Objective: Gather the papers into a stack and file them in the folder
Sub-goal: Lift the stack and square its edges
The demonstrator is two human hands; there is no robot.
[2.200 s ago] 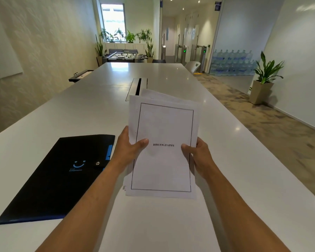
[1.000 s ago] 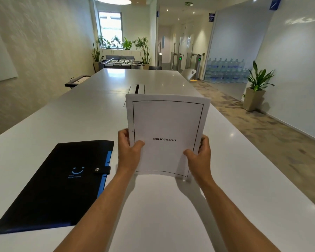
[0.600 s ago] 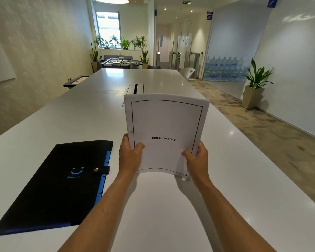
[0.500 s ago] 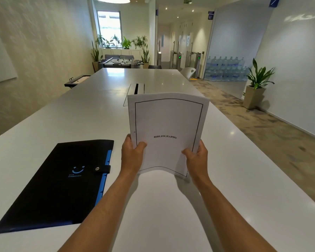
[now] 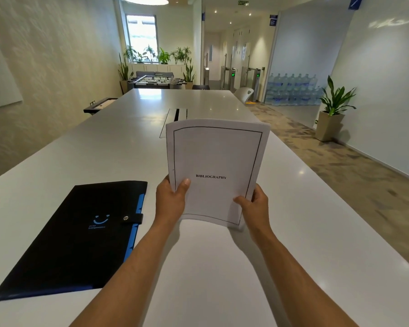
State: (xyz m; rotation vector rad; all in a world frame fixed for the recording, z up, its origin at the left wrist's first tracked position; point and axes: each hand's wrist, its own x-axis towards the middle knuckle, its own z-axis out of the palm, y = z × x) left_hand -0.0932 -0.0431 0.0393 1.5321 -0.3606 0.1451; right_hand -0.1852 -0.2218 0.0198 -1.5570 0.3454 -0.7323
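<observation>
I hold a squared-up stack of white papers (image 5: 215,159) upright over the long white table (image 5: 222,279), its bottom edge close to the tabletop. The top sheet reads BIBLIOGRAPHY inside a thin black border. My left hand (image 5: 169,201) grips the stack's lower left edge, thumb on the front. My right hand (image 5: 255,206) grips the lower right edge. A black folder (image 5: 76,237) with a blue edge, a smile logo and a snapped strap lies shut and flat on the table to the left of my left arm.
A cable slot (image 5: 175,119) is set into the table behind the papers. Past the table's right edge is carpeted floor with a potted plant (image 5: 333,107) and stacked water bottles (image 5: 293,90). A foosball table (image 5: 155,81) stands beyond the far end.
The uneven, flat-lying sheets were raised upright and squared into one even stack. In the last half second the stack only bowed slightly; the folder has not moved.
</observation>
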